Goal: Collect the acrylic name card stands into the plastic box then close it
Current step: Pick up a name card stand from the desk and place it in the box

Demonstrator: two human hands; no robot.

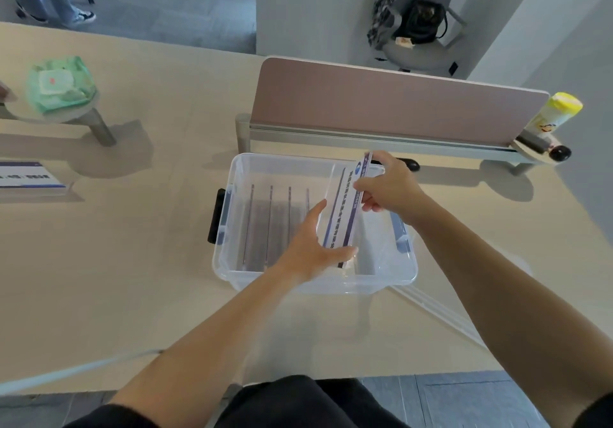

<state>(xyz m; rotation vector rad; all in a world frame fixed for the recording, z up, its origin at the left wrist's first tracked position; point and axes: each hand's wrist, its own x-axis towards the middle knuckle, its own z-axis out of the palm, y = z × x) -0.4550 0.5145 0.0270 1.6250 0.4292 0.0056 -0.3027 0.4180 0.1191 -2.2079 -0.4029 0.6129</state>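
A clear plastic box (232, 271) stands open on the beige table, with black latches on its short sides. Several acrylic name card stands (272, 225) lie upright in a row inside its left half. Over the box's right half, a further acrylic stand with a blue and white card (345, 215) is held tilted. My right hand (388, 185) grips its far end. My left hand (311, 248) holds its near end, thumb along one face. One more name card stand (30, 177) lies on the table at the far left.
A pink desk divider (398, 102) runs behind the box, with a yellow-capped wipes canister (554, 112) at its right end. A green wipes pack (59, 86) sits on a small round shelf at the left. The clear lid (441, 311) lies right of the box. A person stands far back left.
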